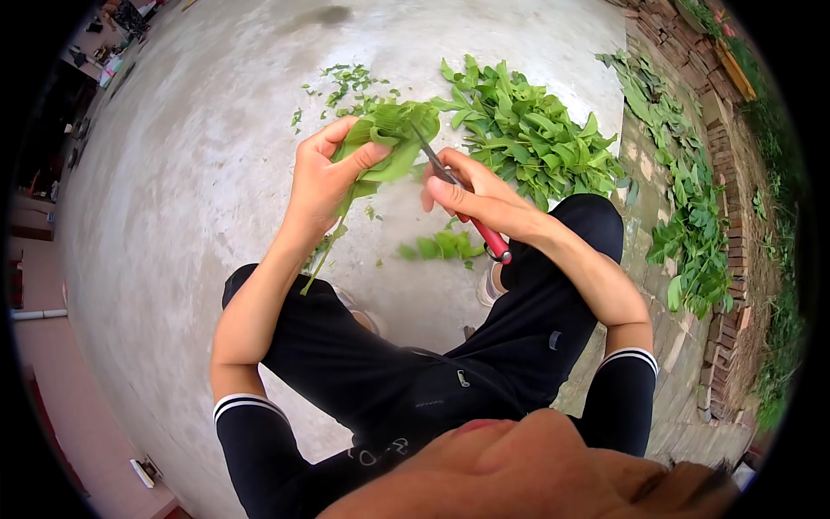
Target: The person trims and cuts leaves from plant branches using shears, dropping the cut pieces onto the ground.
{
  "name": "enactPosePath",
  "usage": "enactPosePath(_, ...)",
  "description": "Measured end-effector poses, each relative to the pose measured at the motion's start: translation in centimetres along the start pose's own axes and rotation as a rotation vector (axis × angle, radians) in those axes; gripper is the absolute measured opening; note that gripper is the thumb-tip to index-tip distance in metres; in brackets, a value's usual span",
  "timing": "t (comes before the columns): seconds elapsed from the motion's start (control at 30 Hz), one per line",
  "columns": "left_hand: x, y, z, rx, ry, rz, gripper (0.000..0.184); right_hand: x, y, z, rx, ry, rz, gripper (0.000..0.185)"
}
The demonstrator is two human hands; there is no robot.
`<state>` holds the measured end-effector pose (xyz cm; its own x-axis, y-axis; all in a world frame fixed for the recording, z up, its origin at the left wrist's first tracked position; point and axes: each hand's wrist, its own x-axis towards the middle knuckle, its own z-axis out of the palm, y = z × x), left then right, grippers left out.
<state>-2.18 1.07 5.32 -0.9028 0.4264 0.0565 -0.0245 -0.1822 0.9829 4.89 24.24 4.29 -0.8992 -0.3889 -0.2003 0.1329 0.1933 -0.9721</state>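
Between my left hand's [333,169] thumb and fingers is a folded bundle of green leaves [393,130], its thin stems trailing below my wrist. My right hand [471,192] is closed around a red-handled cutting tool [494,238] with a narrow metal blade and a metal ring at its end. The blade tip meets the right side of the bundle. Whether the tool is a knife or shears, I cannot tell. Small cut leaf pieces [350,82] lie on the concrete beyond my left hand. More leaf pieces [445,246] lie below my hands, between my feet.
A large pile of leafy greens [540,134] sits on the concrete floor [199,156] just beyond my right hand. More leafy stalks [692,225] lie farther right, along a stacked brick edging [735,251]. My bent knees [588,229] flank the work area.
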Motion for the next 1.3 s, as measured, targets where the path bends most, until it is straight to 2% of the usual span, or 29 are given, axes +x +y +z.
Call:
enactPosePath(0.1,0.1,-0.2,-0.8,0.412,-0.033,0.302,0.021,0.0,0.2,0.2,0.028,0.006,-0.008,0.067)
enactPosePath(0.2,-0.2,0.3,-0.5,0.509,-0.004,0.380,0.018,-0.2,0.4,0.2,0.003,0.034,-0.026,0.065)
enactPosePath(0.3,-0.6,0.7,0.3,0.201,0.143,0.302,0.018,-0.2,0.4,0.1,-0.092,0.065,-0.113,0.062)
enactPosePath(0.43,-0.2,0.4,0.0,-0.043,0.040,0.160,0.023,-0.1,0.5,-0.1,-0.193,0.096,-0.128,0.062)
enactPosePath(0.53,-0.1,-0.2,-0.4,-0.029,-0.045,0.059,0.022,-0.4,-0.5,-0.1,-0.345,0.087,-0.099,0.064)
enactPosePath(0.63,-0.2,-0.6,-0.2,0.014,-0.057,0.043,0.023,-0.5,-0.8,0.0,-0.435,0.124,-0.140,0.066)
enactPosePath(0.73,-0.1,-0.5,-0.4,0.057,-0.106,-0.062,0.024,-0.7,-1.3,0.3,-0.499,0.147,-0.141,0.063)
enactPosePath(0.87,0.1,-0.3,-0.6,0.058,-0.100,-0.098,0.025,-0.7,-1.4,0.7,-0.552,0.120,-0.093,0.056)
enactPosePath(0.97,0.0,-0.1,-0.5,0.091,-0.074,-0.166,0.025,-0.4,-1.1,0.0,-0.455,0.131,-0.145,0.054)
enactPosePath(1.1,-0.2,-1.0,0.1,0.192,-0.092,-0.224,0.023,-0.1,-1.7,-0.1,-0.296,0.170,-0.116,0.064)
enactPosePath(1.17,-0.2,-1.8,0.2,0.204,-0.105,-0.246,0.023,0.8,-0.9,-0.5,-0.229,0.211,-0.072,0.068)
enactPosePath(1.27,0.6,-1.7,-0.1,0.033,0.036,-0.257,0.021,2.4,1.6,-1.6,-0.001,0.188,0.174,0.077)
enactPosePath(1.3,1.0,-1.7,-0.4,0.003,0.096,-0.254,0.019,2.6,2.1,-1.5,0.098,0.172,0.151,0.079)
